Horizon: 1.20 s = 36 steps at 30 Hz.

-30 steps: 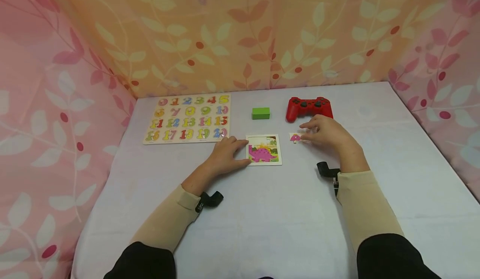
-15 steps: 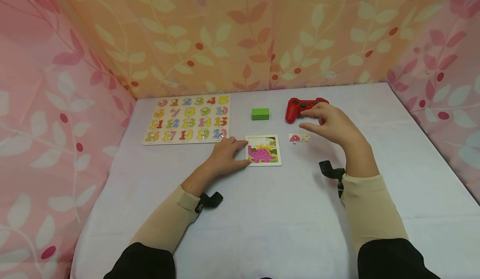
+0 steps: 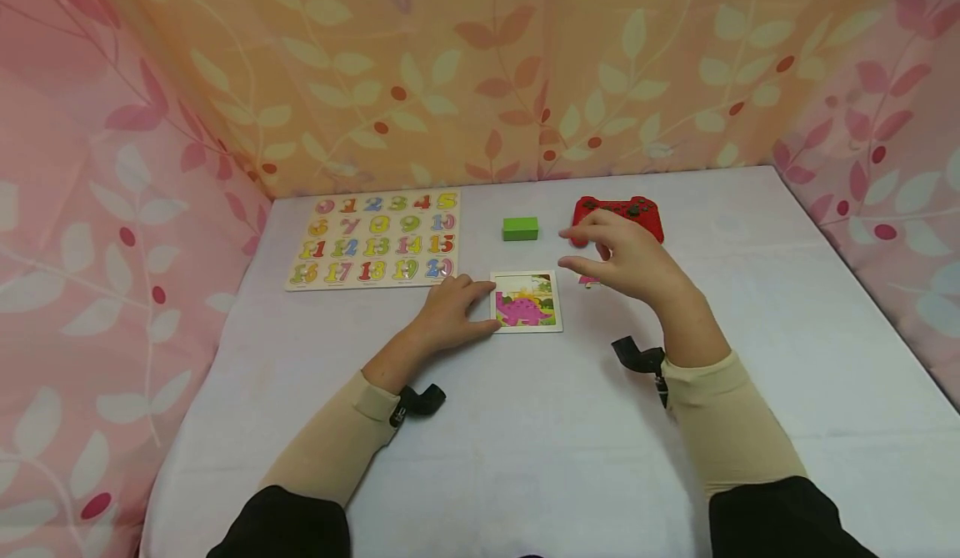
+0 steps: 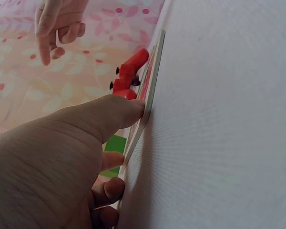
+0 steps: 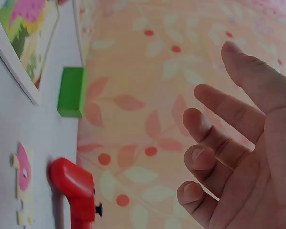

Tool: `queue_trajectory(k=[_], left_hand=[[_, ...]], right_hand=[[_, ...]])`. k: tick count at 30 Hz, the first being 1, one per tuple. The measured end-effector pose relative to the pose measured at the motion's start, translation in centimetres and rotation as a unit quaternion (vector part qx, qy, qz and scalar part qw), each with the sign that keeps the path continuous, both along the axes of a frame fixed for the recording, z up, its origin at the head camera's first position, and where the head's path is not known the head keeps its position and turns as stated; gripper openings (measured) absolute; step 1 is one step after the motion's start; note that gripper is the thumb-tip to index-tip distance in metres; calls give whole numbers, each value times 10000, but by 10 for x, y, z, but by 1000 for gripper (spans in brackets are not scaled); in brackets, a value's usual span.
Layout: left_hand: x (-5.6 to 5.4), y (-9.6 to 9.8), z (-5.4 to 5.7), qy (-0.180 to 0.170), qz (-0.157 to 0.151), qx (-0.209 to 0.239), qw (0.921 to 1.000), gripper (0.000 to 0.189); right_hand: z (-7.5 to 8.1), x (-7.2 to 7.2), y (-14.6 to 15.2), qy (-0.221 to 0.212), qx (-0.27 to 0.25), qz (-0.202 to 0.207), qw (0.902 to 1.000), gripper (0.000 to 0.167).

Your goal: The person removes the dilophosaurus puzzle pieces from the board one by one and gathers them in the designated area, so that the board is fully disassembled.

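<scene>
My left hand rests at the left side of a small white-framed jigsaw puzzle with a pink dinosaur picture, thumb and fingers spread along its edge. In the left wrist view the thumb lies on the edge of the frame. My right hand is raised above the table with thumb and fingers apart and nothing between them, as the right wrist view confirms. Below it lies a loose jigsaw piece with a pink patch, mostly hidden by the hand in the head view.
A number puzzle board lies at the back left. Behind the dinosaur puzzle sits a green block. A red game controller lies behind the right hand, partly covered by it. Floral cloth hangs behind and at both sides.
My right hand has lifted off the loose piece, then moved left over it toward the dinosaur puzzle. The left hand has stayed at the frame.
</scene>
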<state>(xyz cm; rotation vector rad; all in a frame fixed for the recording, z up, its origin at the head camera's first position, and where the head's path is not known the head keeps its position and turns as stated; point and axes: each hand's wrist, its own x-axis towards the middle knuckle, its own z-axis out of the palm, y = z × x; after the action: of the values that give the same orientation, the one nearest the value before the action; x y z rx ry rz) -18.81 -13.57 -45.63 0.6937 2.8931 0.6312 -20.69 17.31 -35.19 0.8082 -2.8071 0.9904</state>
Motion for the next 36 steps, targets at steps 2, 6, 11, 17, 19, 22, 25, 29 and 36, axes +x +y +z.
queue_trajectory(k=[2, 6, 11, 17, 19, 22, 25, 29, 36], left_hand=[[0, 0, 0, -4, -7, 6, 10000, 70], [0, 0, 0, 5, -18, 3, 10000, 69], [0, 0, 1, 6, -3, -20, 10000, 70], [1, 0, 2, -22, 7, -25, 10000, 70], [1, 0, 2, -27, 5, -35, 10000, 70], [1, 0, 2, -13, 3, -59, 10000, 70], [1, 0, 2, -8, 11, -68, 10000, 70], [1, 1, 2, -3, 2, -73, 10000, 70], [1, 1, 2, 10, -17, -91, 10000, 70]], right_hand=[[-4, 0, -7, 22, 164, 105, 9998, 39], [-12, -2, -20, 110, 418, 406, 9982, 31], [-23, -5, -31, -16, 743, 722, 9946, 31], [-41, -13, -41, -537, 1016, 852, 9897, 35], [-48, -16, -42, -590, 1086, 903, 9882, 34], [-55, -19, -43, -677, 1245, 957, 9853, 34], [-61, -21, -43, -834, 1413, 947, 9819, 35], [-68, -23, -39, -1010, 1555, 957, 9780, 38], [-79, -28, -34, -1113, 1361, 926, 9801, 35]])
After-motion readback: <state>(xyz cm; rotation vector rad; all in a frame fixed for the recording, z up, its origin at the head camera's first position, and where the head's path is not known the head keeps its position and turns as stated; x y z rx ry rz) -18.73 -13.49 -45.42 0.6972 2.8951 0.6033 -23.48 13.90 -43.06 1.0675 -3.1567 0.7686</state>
